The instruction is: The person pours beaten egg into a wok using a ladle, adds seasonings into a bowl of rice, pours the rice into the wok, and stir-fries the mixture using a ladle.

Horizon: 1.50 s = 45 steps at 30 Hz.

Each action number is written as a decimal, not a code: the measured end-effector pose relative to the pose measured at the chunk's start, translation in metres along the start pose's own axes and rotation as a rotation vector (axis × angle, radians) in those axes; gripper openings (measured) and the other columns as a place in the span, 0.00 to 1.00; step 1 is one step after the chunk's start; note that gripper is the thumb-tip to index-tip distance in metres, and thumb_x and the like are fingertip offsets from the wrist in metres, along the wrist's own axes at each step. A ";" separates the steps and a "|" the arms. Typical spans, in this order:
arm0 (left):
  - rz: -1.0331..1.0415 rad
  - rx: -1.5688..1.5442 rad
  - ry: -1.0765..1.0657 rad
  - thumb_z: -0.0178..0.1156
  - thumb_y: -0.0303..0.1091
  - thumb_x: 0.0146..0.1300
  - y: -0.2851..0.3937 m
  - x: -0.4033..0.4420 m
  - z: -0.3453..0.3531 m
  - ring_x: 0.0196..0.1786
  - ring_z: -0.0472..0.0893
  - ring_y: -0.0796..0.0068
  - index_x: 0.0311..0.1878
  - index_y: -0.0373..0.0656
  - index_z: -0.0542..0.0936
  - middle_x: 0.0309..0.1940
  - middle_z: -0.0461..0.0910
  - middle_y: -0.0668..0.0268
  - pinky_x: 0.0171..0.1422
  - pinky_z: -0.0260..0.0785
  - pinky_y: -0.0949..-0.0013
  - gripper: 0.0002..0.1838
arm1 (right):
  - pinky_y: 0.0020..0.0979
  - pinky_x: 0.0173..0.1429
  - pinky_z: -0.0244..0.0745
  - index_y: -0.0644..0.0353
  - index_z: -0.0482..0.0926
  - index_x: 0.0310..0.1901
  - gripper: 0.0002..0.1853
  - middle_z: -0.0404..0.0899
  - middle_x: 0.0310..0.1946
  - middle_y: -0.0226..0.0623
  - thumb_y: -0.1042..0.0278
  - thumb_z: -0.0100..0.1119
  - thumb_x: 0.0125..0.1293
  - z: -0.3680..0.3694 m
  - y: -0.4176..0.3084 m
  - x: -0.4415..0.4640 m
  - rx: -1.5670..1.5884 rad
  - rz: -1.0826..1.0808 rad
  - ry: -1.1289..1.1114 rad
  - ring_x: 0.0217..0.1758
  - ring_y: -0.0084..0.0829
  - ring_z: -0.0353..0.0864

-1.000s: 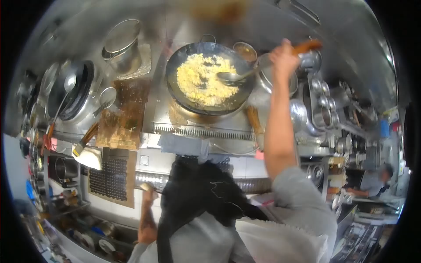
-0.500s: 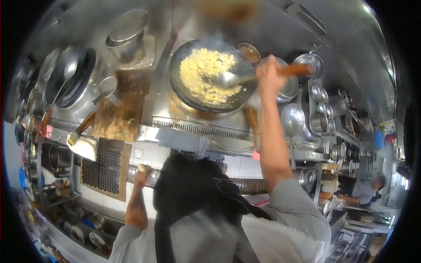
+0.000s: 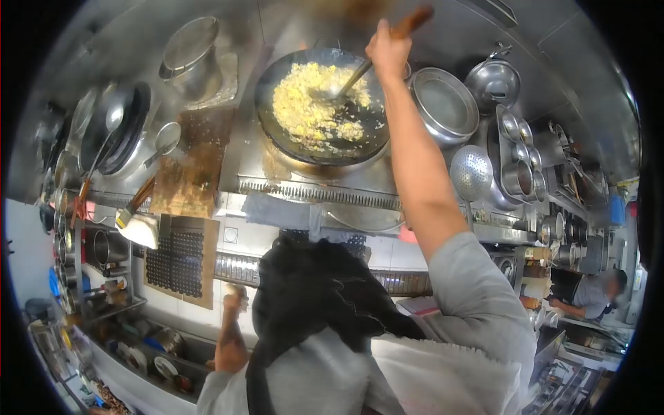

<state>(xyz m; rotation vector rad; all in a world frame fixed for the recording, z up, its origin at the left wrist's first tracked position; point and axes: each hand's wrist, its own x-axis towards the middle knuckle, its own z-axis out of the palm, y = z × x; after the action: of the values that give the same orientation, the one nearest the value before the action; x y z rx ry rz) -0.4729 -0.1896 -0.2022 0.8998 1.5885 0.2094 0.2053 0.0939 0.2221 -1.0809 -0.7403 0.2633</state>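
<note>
My right hand is closed around the wooden-handled ladle, whose bowl is partly buried in egg and rice. The yellow and white food lies in a dark wok on the steel range, and some grains cling to the wok's right side. Low by my left side, away from the range, my left hand is closed, with something pale showing at its fingers that I cannot make out.
Right of the wok stand a round steel pan and a perforated skimmer. To the left are a stained board, a steel pot with a strainer and a second wok. Another person is at far right.
My right hand has moved up and left, tilting the ladle more steeply and bringing its bowl left and up within the food. My left hand has dropped lower; the camera view has shifted slightly.
</note>
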 end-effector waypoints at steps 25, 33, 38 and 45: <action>-0.049 -0.834 -0.847 0.51 0.47 0.67 0.435 -0.076 0.249 0.53 0.80 0.52 0.59 0.40 0.73 0.53 0.78 0.50 0.56 0.77 0.51 0.24 | 0.29 0.17 0.64 0.58 0.72 0.18 0.19 0.70 0.11 0.29 0.63 0.59 0.68 0.047 -0.023 0.006 -0.174 -0.030 -0.163 0.11 0.25 0.70; -0.037 -0.854 -0.508 0.53 0.43 0.69 0.478 -0.032 0.313 0.30 0.74 0.63 0.48 0.47 0.73 0.34 0.75 0.63 0.34 0.72 0.57 0.12 | 0.29 0.21 0.63 0.54 0.71 0.21 0.21 0.70 0.14 0.26 0.56 0.60 0.70 -0.037 -0.067 0.013 -0.248 0.126 -0.116 0.15 0.21 0.69; -0.005 -0.786 -0.568 0.51 0.40 0.70 0.469 -0.011 0.315 0.29 0.75 0.67 0.46 0.48 0.73 0.32 0.76 0.64 0.29 0.67 0.57 0.08 | 0.30 0.18 0.56 0.53 0.68 0.20 0.21 0.64 0.13 0.24 0.59 0.63 0.70 -0.048 -0.007 -0.012 0.039 0.207 -0.121 0.13 0.21 0.61; 0.032 -0.715 -0.609 0.51 0.35 0.72 0.468 0.012 0.299 0.34 0.78 0.69 0.46 0.44 0.75 0.34 0.79 0.63 0.33 0.71 0.67 0.07 | 0.25 0.28 0.64 0.57 0.68 0.18 0.25 0.68 0.13 0.26 0.57 0.58 0.73 -0.022 -0.024 -0.144 -0.222 0.073 0.025 0.19 0.19 0.68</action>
<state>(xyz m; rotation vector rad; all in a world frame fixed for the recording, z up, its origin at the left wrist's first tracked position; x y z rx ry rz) -0.0038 0.0330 -0.0065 0.3662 0.8294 0.4436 0.1108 -0.0099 0.1773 -1.3211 -0.7205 0.2328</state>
